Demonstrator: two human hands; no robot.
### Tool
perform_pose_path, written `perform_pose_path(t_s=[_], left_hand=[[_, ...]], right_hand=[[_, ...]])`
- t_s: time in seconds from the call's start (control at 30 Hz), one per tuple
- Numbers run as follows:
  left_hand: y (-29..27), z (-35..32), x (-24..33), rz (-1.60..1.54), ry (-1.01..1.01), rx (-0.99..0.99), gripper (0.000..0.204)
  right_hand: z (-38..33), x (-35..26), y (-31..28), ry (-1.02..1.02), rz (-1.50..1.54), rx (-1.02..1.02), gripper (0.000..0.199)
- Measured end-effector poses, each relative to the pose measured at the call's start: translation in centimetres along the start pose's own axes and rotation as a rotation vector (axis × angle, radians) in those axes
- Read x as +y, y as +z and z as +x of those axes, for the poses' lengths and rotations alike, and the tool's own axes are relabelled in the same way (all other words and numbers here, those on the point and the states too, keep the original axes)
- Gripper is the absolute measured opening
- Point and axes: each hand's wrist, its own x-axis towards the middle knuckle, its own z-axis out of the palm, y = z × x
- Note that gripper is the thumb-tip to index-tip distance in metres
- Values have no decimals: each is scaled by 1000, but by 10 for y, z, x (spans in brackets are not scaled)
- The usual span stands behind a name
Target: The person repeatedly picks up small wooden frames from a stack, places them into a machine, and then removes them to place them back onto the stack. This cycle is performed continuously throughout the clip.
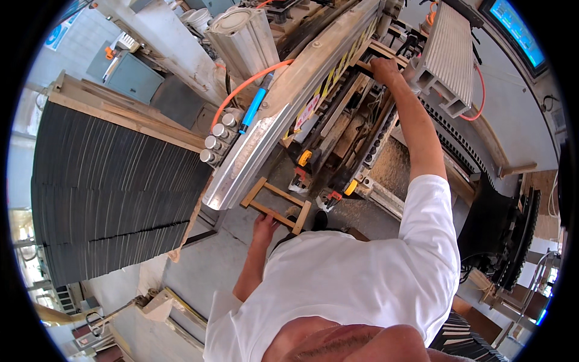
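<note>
Low in front of my body, my left hand grips a small rectangular wooden frame by its near rail. The frame is open in the middle, with a short bar at each end. My right arm stretches far ahead into a long machine. There my right hand has its fingers bent round the edge of another wooden frame, which lies across the machine's rails. The fingertips are partly hidden.
A tall stack of dark panels stands at left. Beside the machine's beam are a blue marker, round metal knobs and an orange hose. A ribbed metal housing and a lit screen stand at upper right.
</note>
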Motion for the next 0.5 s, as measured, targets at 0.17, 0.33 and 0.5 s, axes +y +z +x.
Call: perform_pose_path(t_s=[0.17,0.33,0.5], left_hand=[[6,-4,-7,-30,17,35,34],[15,-15,-13,-61,35,72,34],[26,-24,-12,-45,62,95,33]], right_hand=[[3,0,4,26,-47,14,15],[3,-5,0,25,-44,-78,15],[-1,-3,-6,24,-56,-82,23]])
